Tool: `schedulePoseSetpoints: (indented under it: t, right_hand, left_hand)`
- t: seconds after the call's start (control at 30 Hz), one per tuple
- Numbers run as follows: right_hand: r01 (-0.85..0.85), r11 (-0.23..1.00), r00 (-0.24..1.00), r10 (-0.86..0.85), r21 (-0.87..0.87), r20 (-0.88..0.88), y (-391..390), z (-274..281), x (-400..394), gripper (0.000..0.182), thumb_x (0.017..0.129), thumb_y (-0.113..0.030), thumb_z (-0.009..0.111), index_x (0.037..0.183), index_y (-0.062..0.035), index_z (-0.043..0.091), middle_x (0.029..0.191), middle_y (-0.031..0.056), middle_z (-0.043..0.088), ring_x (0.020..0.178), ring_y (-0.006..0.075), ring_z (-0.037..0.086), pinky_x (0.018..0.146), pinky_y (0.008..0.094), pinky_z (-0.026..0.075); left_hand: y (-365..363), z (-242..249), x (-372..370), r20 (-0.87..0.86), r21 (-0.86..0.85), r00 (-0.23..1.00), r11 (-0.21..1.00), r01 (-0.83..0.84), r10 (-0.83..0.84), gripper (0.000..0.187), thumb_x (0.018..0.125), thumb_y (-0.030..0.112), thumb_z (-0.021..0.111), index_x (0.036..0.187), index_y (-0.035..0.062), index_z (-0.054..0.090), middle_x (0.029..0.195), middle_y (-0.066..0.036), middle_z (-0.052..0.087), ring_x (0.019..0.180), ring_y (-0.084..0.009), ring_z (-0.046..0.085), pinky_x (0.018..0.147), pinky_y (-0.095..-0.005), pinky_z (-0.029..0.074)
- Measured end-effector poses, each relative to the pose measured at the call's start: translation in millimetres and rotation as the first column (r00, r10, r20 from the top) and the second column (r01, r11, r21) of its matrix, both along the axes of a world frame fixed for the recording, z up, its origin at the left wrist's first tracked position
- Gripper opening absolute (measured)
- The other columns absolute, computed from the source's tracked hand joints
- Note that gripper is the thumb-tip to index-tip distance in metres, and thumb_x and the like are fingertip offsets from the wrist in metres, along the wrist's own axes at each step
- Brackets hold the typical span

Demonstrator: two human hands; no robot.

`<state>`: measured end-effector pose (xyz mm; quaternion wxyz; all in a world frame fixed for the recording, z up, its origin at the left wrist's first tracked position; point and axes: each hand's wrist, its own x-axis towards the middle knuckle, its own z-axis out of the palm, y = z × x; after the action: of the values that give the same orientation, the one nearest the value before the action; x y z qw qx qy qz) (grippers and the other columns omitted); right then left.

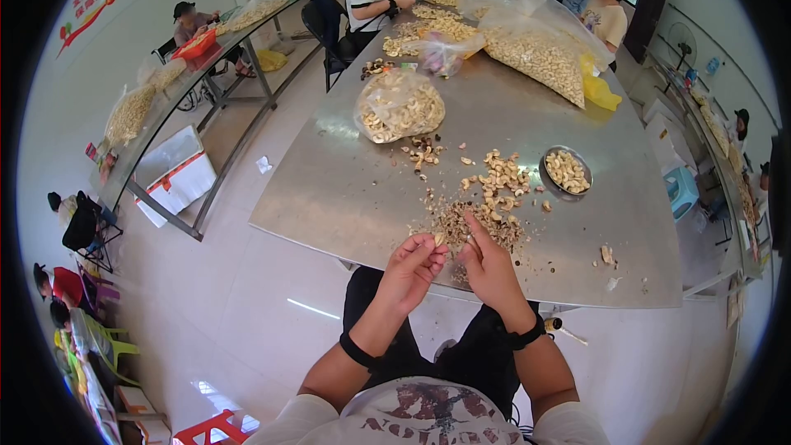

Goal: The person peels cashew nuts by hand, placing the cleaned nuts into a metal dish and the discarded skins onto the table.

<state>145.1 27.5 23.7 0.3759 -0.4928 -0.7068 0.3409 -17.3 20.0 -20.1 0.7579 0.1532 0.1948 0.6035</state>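
Note:
Over the near edge of the metal table, my left hand (pixel 414 269) pinches a pale cashew nut (pixel 439 239) between thumb and fingertips. Close beside it is my right hand (pixel 493 274), its index finger extended and its thumb bent in; something small seems to be between them, too small to make out. Beyond my fingers lies a heap of brown skin scraps (pixel 461 218). A loose pile of cashews (pixel 504 175) spreads past it. To the right, a round metal bowl (pixel 587 187) holds more cashews.
A tied clear bag of cashews (pixel 400 107) stands at the table's left. A large open bag of nuts (pixel 535 53) lies farther back, beside a yellow bag (pixel 601 91). Several people sit around the far end. A blue stool (pixel 681 191) stands right of the table (pixel 329 189).

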Motion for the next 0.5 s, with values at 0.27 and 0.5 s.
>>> schedulePoseSetpoints:
  t: [0.27, 0.5]
  right_hand:
    - [-0.238, 0.965, 0.971, 0.235, -0.115, -0.039, 0, 8, 0, 0.047, 0.096, -0.012, 0.044, 0.142, -0.0114, 0.037, 0.072, 0.0051, 0.060, 0.066, 0.0114, 0.058, 0.066, 0.0256, 0.047]
    - [-0.265, 0.959, 0.964, 0.264, -0.097, -0.029, 2, 10, 1, 0.046, 0.097, -0.012, 0.042, 0.142, -0.0112, 0.036, 0.070, 0.0068, 0.060, 0.065, 0.0138, 0.059, 0.065, 0.0273, 0.048]
  left_hand:
    - [1, -2, -2, -0.008, -0.002, 1.000, 1.000, 0.016, -0.017, 0.009, 0.092, 0.011, 0.056, 0.097, 0.0044, 0.061, 0.089, -0.009, 0.067, 0.076, -0.0141, 0.063, 0.072, -0.0255, 0.051]
    - [0, 4, -2, -0.071, -0.012, 0.997, 1.000, 0.018, -0.019, 0.010, 0.091, 0.008, 0.057, 0.098, 0.0016, 0.062, 0.090, -0.009, 0.067, 0.079, -0.0143, 0.063, 0.073, -0.0256, 0.051]
